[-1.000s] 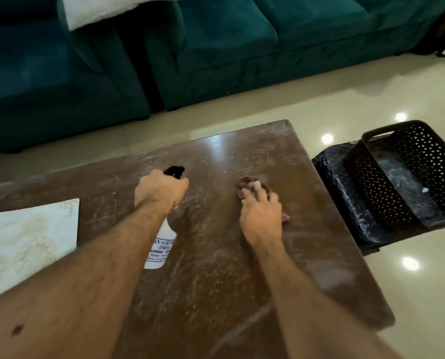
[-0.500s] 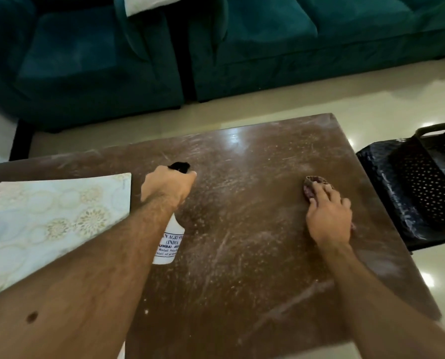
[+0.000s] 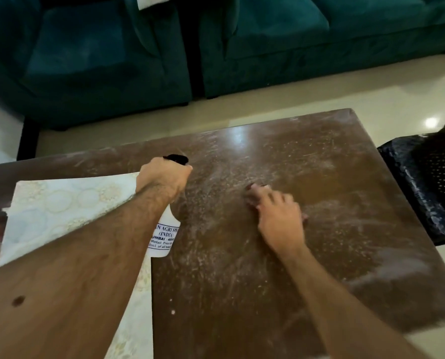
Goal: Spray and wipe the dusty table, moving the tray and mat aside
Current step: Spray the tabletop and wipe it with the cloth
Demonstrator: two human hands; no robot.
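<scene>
A: Brown, glossy wood under a film of pale dust: that is the counter (image 3: 242,268), and streaks run across most of it, thickest at the near right.

B: What are the hands doing?

A: The left hand (image 3: 162,177) is curled round the neck of a white plastic spray bottle with a black nozzle and a printed label (image 3: 164,234). It holds the bottle up over the counter's middle, nozzle facing the far side, likely so the mist lands ahead of the cloth. The right hand (image 3: 278,216) presses a small dark reddish cloth (image 3: 250,195) flat on the wood, fingers spread over it; only the cloth's far edge shows beyond the fingertips.

B: So the person sprays with one and wipes with the other?

A: That seems the reason for the split. The cloth sits just right of the nozzle's line, near enough to catch wet dust.

B: And the mat and tray?

A: A pale rectangular mat with a faint circle pattern (image 3: 68,208) lies on the counter's left part, under the left forearm, so that patch looks not yet wiped. A black perforated plastic tray (image 3: 439,172) sits off the counter at the right, on a dark woven stool (image 3: 407,193), out of the way.

B: Anything else around?

A: A teal velvet sofa (image 3: 268,42) along the far side, and a shiny cream tiled floor (image 3: 371,86).
</scene>
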